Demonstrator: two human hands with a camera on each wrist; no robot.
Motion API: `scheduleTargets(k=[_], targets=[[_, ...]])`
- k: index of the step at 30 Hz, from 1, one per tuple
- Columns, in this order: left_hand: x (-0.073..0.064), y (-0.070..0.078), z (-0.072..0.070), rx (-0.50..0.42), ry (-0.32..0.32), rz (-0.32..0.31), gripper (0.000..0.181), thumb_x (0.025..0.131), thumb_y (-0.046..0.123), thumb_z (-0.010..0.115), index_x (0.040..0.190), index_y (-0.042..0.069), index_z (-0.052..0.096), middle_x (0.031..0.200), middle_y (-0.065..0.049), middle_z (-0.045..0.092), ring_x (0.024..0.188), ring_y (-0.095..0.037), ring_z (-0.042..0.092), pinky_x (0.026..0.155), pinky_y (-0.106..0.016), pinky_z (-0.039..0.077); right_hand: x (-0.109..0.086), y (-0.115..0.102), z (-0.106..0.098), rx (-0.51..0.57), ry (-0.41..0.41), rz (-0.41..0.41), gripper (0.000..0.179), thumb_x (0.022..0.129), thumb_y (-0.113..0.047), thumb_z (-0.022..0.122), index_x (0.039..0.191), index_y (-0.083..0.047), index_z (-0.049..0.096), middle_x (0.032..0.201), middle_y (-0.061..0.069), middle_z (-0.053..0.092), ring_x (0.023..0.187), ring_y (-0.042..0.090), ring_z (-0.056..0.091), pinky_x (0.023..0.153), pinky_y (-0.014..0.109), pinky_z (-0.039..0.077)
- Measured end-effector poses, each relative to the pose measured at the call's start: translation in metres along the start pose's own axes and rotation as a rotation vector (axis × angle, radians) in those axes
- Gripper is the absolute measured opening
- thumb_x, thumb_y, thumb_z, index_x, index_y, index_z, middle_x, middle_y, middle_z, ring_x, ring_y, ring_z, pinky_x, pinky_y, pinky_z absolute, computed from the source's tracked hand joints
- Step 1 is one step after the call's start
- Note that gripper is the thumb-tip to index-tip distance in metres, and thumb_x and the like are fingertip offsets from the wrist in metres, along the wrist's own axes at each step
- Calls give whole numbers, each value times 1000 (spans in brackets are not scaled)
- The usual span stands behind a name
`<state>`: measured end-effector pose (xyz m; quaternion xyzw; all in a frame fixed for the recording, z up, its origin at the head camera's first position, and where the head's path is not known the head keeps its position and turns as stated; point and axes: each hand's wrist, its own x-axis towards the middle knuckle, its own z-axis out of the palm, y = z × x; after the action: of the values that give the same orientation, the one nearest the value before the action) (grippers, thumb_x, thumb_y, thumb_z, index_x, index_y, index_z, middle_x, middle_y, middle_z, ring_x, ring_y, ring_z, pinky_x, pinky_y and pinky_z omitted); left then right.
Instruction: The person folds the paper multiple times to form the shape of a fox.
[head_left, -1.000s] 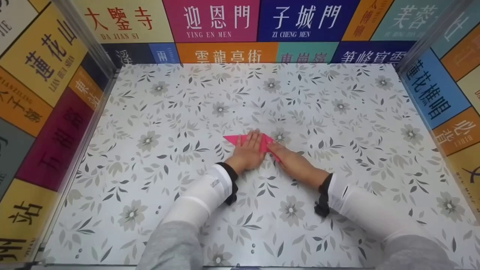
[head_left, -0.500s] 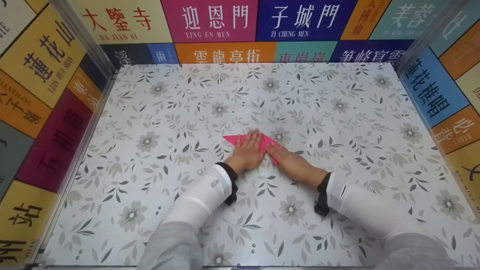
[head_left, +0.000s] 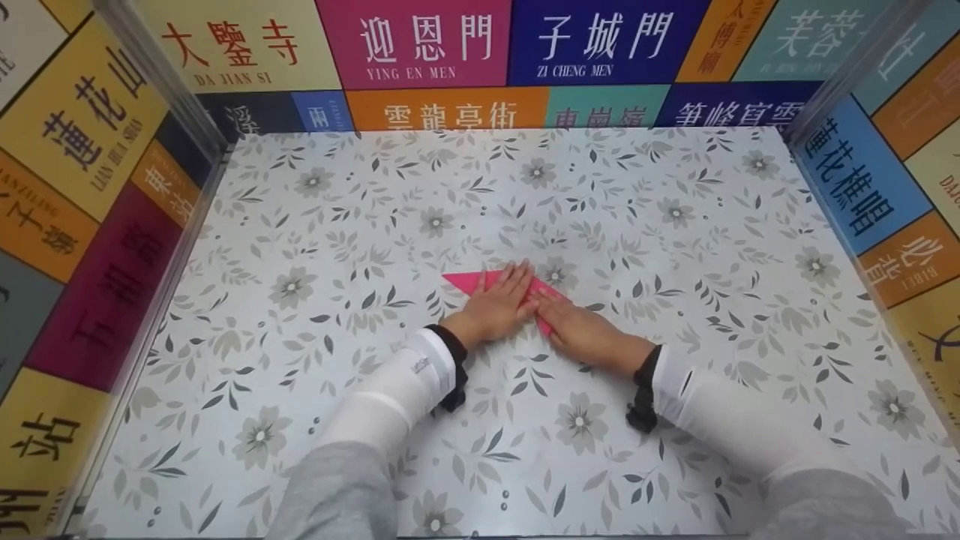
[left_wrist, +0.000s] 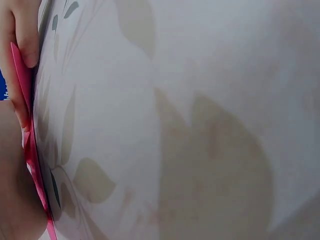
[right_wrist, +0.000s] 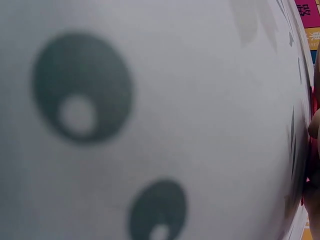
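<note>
A folded sheet of pink paper [head_left: 463, 280] lies on the floral-patterned table near its middle, with one sharp point toward the left. My left hand [head_left: 491, 306] rests across it, fingers straight and pointing away from me, covering much of its middle. My right hand [head_left: 581, 326] lies on the paper's right part, its fingertips close beside the left hand's fingers. A pink edge [left_wrist: 31, 150] shows beneath the fingers in the left wrist view. In the right wrist view only a sliver of the right hand [right_wrist: 314, 200] appears at the frame's right edge.
The tabletop [head_left: 360, 465] has a white covering printed with grey flowers and leaves. Upright panels with coloured blocks and Chinese lettering stand along the back [head_left: 427, 45], the left side [head_left: 82, 165] and the right side [head_left: 862, 180].
My right hand has slid slightly left and inward over the paper's right part. The left hand stays on the paper in nearly the same place.
</note>
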<state>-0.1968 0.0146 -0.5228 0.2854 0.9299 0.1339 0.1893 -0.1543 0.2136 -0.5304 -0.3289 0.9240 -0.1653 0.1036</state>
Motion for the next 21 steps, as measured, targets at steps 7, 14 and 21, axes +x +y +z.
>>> scheduleTargets(k=[7, 14, 21], targets=[[1, 3, 0, 92, -49, 26, 84, 96, 68, 19, 156, 15, -5, 163, 0, -12, 150, -21, -12, 120, -55, -5, -3, 5, -3, 70, -58, -11, 77, 97, -38, 55, 154, -4, 17, 161, 14, 18, 146, 34, 22, 118, 48, 25], [2, 7, 0, 220, -87, 6, 97, 90, 76, 26, 156, 14, -8, 163, -1, -14, 150, -20, -13, 119, -56, -4, -3, 8, -11, 146, -141, 23, 102, 86, -61, 60, 156, -9, 8, 161, 13, 14, 147, 36, 19, 119, 49, 22], [3, 7, 0, 251, -101, -9, 97, 90, 75, 30, 156, 14, -7, 164, -2, -12, 151, -20, -12, 120, -56, -4, 0, 11, -19, 198, -135, 32, 87, 95, -52, 52, 156, -8, 8, 161, 15, 13, 147, 35, 17, 119, 49, 20]])
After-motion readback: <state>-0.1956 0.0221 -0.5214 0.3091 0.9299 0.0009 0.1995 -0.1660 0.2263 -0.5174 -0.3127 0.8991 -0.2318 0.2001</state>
